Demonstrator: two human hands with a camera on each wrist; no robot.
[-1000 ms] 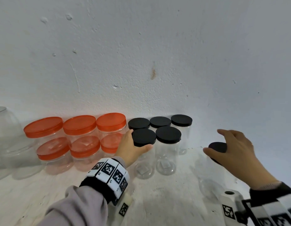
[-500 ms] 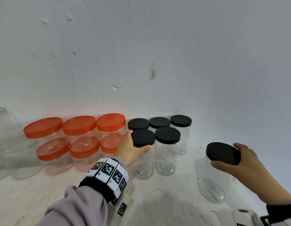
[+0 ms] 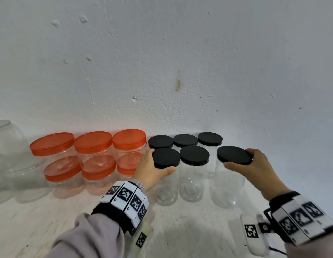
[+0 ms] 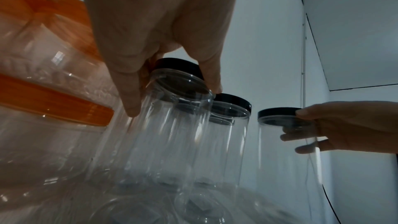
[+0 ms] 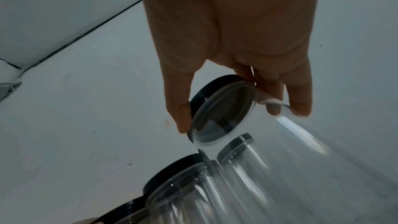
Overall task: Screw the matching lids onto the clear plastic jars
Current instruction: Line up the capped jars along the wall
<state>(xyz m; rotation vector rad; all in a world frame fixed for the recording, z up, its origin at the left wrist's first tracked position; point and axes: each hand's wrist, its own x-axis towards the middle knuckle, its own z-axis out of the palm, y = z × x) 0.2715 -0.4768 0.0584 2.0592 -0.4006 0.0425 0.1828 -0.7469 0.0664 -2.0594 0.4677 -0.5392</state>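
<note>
Currently my right hand (image 3: 255,165) grips a black lid (image 3: 234,154) by its rim, thumb and fingers curled round it, seated on top of the clear jar (image 3: 227,185) standing right of the capped rows. My left hand (image 3: 152,169) clasps the lid of the front-left jar (image 3: 166,157) beside the orange-lidded jars (image 3: 94,142).
</note>
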